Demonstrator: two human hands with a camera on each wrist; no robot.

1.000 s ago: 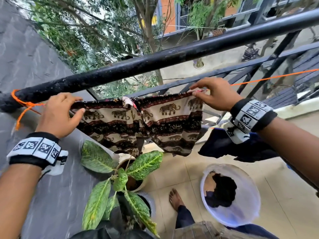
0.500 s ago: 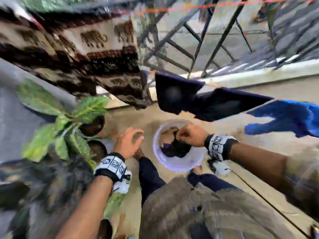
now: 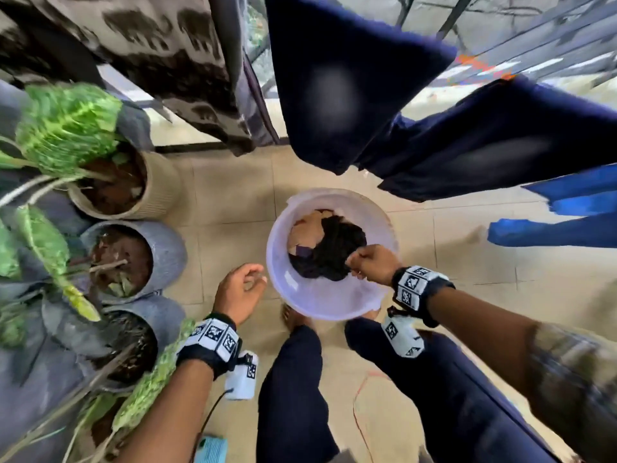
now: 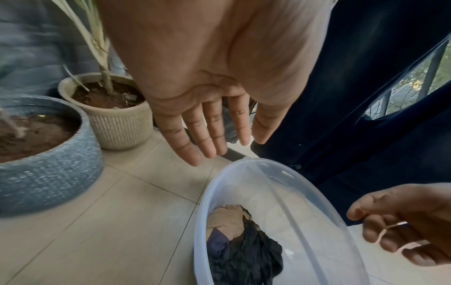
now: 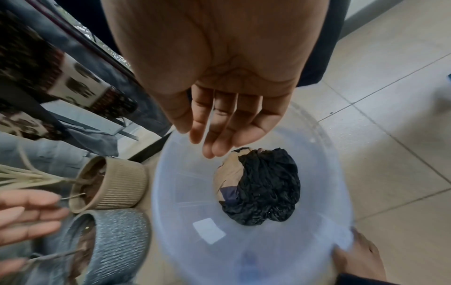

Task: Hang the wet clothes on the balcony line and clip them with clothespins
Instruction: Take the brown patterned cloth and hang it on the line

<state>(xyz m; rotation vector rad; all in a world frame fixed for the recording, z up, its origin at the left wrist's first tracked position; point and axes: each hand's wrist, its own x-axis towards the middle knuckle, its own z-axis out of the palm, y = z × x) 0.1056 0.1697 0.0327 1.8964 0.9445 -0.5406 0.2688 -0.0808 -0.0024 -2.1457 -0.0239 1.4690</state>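
Observation:
A translucent pale bucket (image 3: 320, 302) stands on the tiled floor in front of my feet. In its bottom lies a crumpled black wet cloth (image 3: 334, 252) on a tan one (image 3: 307, 232). My right hand (image 3: 360, 262) hovers inside the rim just above the black cloth (image 5: 268, 183); its fingers (image 5: 214, 138) hang relaxed and hold nothing. To the left of the bucket, my left hand (image 3: 248, 279) is empty with straight fingers (image 4: 212, 138). An elephant-print cloth (image 3: 160, 45) and a navy garment (image 3: 350, 95) hang overhead. No clothespins are in view.
Three plant pots crowd the left: a beige ribbed pot (image 3: 157, 192), a grey-blue pot (image 3: 167, 252) and a third pot (image 3: 160, 322) nearer me, with leaves spreading over them. A bright blue garment (image 3: 567, 212) hangs at right. Bare tiles lie right of the bucket.
A second ago both hands held the elephant-print cloth on the line. They let go and dropped to the bucket, and my view tilted down to the floor.

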